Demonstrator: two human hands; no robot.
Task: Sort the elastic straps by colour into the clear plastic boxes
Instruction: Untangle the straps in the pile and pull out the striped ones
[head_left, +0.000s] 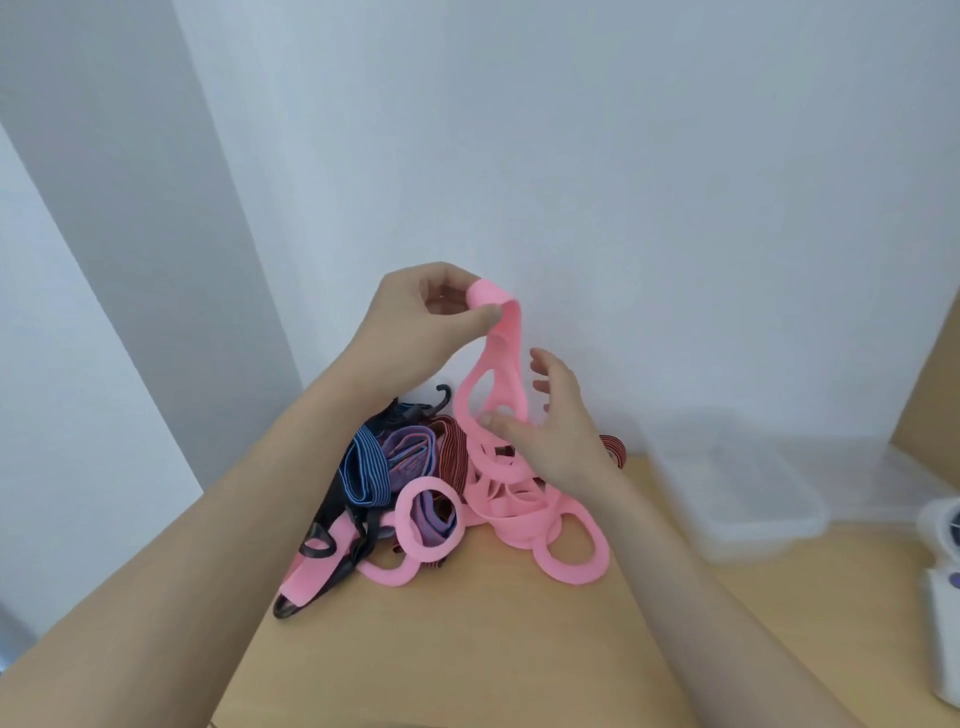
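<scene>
My left hand (415, 322) pinches the top end of a pink looped elastic strap (498, 374) and holds it up above the pile. Most of that strap still lies coiled on the table. My right hand (550, 431) is lower down beside the hanging part, fingers spread and loosely bent, thumb touching a pink loop. The pile (410, 483) lies against the wall and mixes pink, blue-striped (363, 467), purple (410, 452), red-striped (452, 452) and black straps. A clear plastic box (737, 488) stands to the right of the pile.
The wooden table (467, 649) runs to a white wall behind the pile. A white device (945, 571) sits at the right edge, and a cardboard surface (930, 405) leans at the far right. The table's left edge drops off beside the pile.
</scene>
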